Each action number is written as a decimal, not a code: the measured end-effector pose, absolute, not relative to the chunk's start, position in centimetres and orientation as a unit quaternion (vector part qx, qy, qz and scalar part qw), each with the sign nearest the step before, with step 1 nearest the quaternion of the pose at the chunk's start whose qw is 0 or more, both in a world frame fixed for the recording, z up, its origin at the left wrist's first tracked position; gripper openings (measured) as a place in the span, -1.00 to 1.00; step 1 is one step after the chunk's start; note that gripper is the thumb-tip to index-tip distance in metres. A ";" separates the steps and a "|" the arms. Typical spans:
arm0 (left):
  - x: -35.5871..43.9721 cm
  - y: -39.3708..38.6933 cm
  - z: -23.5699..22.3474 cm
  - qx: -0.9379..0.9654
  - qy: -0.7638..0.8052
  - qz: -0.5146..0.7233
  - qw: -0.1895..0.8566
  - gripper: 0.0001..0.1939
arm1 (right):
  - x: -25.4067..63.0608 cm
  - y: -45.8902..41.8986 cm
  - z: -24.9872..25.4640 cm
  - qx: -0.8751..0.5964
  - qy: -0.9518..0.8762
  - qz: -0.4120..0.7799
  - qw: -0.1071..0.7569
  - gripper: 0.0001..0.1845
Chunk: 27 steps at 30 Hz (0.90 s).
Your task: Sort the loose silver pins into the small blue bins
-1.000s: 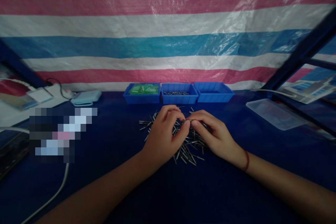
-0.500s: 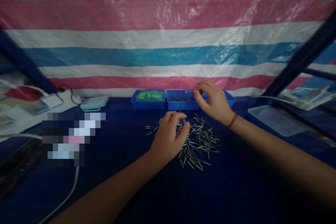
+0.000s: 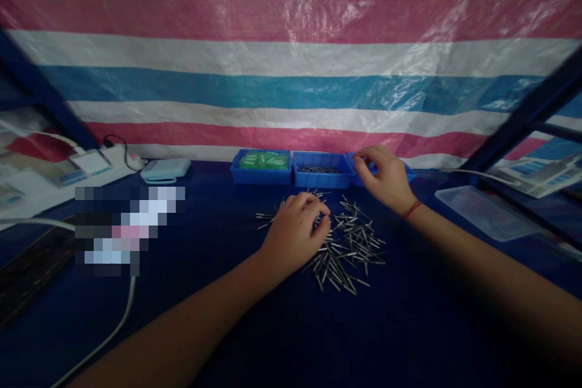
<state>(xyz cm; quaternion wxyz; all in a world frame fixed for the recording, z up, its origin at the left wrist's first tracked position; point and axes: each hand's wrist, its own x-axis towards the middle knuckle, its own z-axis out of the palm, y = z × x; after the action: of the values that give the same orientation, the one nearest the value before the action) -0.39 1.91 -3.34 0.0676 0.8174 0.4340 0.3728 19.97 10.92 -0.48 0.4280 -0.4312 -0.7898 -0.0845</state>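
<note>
Loose thin metal pins, looking like blind rivets [image 3: 361, 239], lie in a heap on the dark blue table. My left hand [image 3: 295, 230] rests over the heap's left side, thumb and forefinger tips brought together; whatever they pinch is too small to make out. Above the right-hand blue bin [image 3: 404, 173], my right hand [image 3: 386, 177] has its fingers curled and thumb near the forefinger. No pin shows clearly in it. Similar pins lie in the middle blue bin [image 3: 322, 179], just left of this hand. The left blue bin [image 3: 261, 177] holds green packets [image 3: 264, 161].
A striped plastic sheet [image 3: 291, 91] hangs behind the bins. On the left are a light blue case [image 3: 166, 171], a power strip [image 3: 122, 160], a dark phone-like device [image 3: 36, 273] and a white cable [image 3: 130, 309]. A clear plastic lid [image 3: 486, 213] lies right.
My right hand has moved right, from the middle bin to the right-hand bin, and the pin at its fingertips no longer shows. My left thumb and forefinger have closed together over the heap.
</note>
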 end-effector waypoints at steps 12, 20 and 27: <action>0.7 5.9 -2.9 0.872 0.420 0.251 0.004 -0.86 | 22.7 11.1 -5.3 -0.486 -0.758 -0.019 0.434 -0.82; 1.8 6.9 -2.8 0.891 0.408 0.199 0.012 -0.93 | 22.3 10.4 -4.9 -0.451 -0.790 -0.010 0.416 -0.82; 1.8 6.3 -2.7 0.889 0.420 0.182 0.000 -0.91 | 22.2 10.3 -5.0 -0.424 -0.810 0.001 0.406 -0.82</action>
<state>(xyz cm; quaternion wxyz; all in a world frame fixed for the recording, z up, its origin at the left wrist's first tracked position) 1.83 6.28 -2.75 -0.0002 0.8893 0.4196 0.1818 22.16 10.29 -5.03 0.4058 -0.4242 -0.8095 0.0010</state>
